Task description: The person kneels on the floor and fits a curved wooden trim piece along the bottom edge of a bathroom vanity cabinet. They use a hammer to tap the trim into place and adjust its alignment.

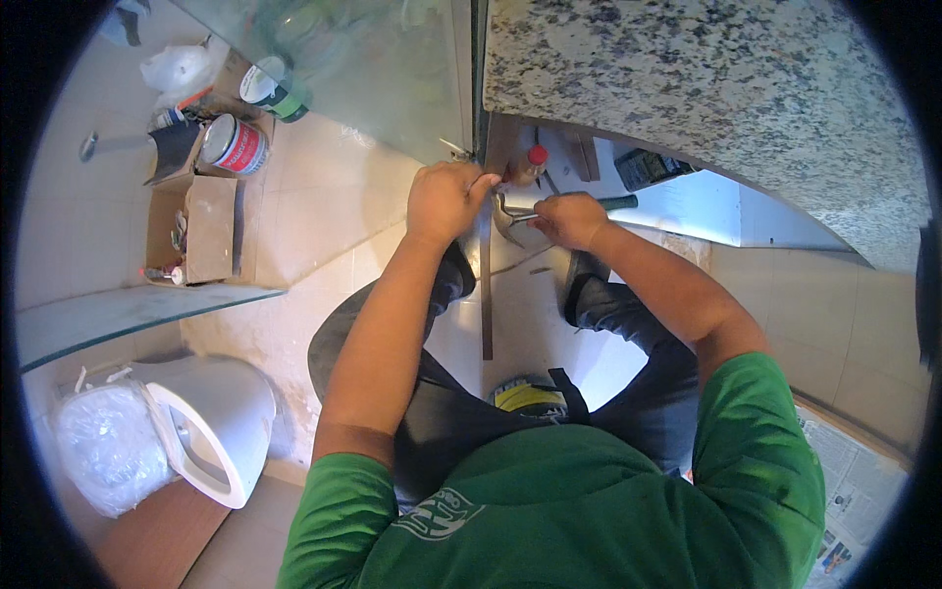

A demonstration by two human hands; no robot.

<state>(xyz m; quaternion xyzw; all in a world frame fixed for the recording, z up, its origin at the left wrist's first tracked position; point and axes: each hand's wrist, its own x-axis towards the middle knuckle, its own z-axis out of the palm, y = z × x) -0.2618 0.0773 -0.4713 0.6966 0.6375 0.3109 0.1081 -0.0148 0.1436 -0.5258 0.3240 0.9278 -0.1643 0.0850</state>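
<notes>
My left hand [446,201] is closed at the lower edge of the frosted glass panel [363,69], beside a small metal fitting [456,149] and a long narrow strip [487,324]; its fingers hide what they grip. My right hand [571,218] grips a claw hammer by its shaft, the curved head [503,218] beside my left hand and the green handle end [618,202] sticking out rightward. Behind them a red-capped bottle [535,157] stands under the speckled stone counter [667,59], near a dark container [653,169].
A paint can [234,144], a labelled bucket [275,91] and a cardboard box [201,231] are on the left, above a glass shelf [137,314] and a white toilet [211,422]. A black-and-yellow object [525,398] lies between my legs; newspaper [844,491] lies at lower right.
</notes>
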